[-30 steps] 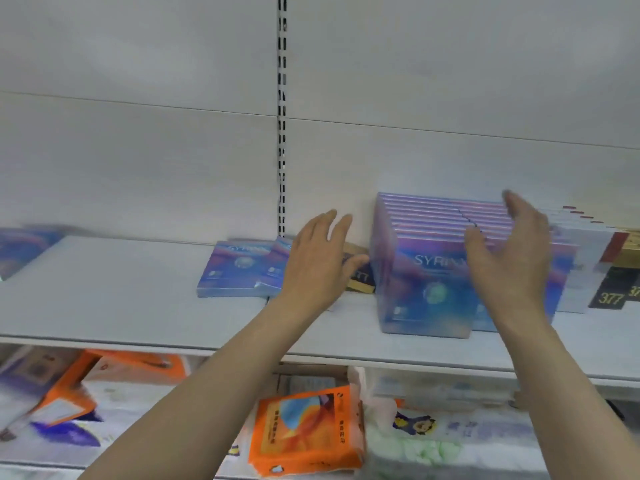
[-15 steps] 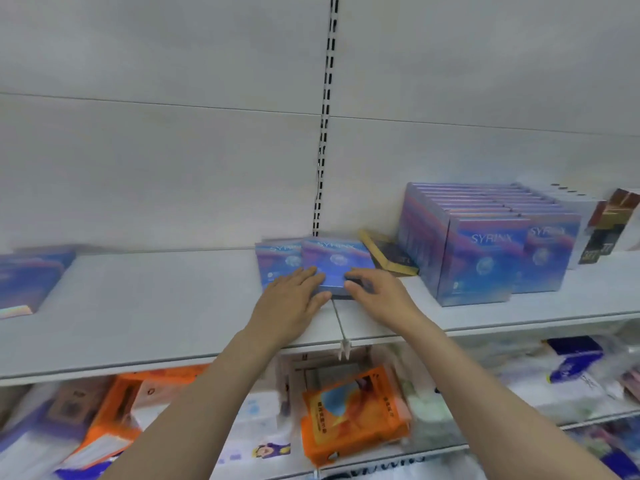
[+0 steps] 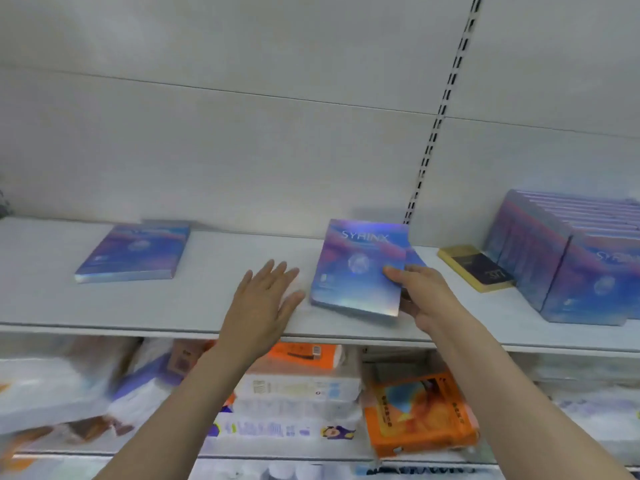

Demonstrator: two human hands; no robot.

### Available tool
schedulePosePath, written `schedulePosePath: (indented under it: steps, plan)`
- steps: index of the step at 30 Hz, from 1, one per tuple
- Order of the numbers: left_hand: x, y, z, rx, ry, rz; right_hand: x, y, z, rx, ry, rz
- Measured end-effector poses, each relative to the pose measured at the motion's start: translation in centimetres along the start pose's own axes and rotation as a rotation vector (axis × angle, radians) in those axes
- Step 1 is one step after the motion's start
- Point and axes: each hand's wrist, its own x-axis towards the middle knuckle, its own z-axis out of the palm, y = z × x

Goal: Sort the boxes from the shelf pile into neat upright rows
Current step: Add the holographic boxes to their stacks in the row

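My right hand (image 3: 424,299) grips the right edge of a purple-blue SYRINX box (image 3: 358,268), thumb on its face, tilting it up off the white shelf (image 3: 214,306). A second purple box (image 3: 415,258) peeks out beneath it. My left hand (image 3: 259,303) hovers flat with fingers spread just left of that box, touching nothing I can make out. Another SYRINX box (image 3: 135,251) lies flat further left. Upright rows of the same boxes (image 3: 568,258) stand at the far right.
A flat yellow-and-black box (image 3: 476,268) lies between the held box and the upright rows. A slotted upright (image 3: 440,116) runs down the back wall. The lower shelf holds orange packs (image 3: 415,414) and white tissue packs (image 3: 298,389).
The view has swung left. My right hand has taken the top box by its edge and tilted it up. My left hand came off the boxes and moved left, open.
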Motion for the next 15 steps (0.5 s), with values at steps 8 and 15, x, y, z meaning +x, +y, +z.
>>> schedulePosePath:
  steps: [8, 15]
  plan:
    - [-3.0, -14.4, -5.4, 0.308, 0.075, -0.601, 0.5, -0.9, 6.5, 0.058, -0.09, -0.099]
    - [-4.5, -13.4, -6.1, 0.294, 0.064, -0.566, 0.6, 0.0, 11.1, 0.041, -0.138, -0.08]
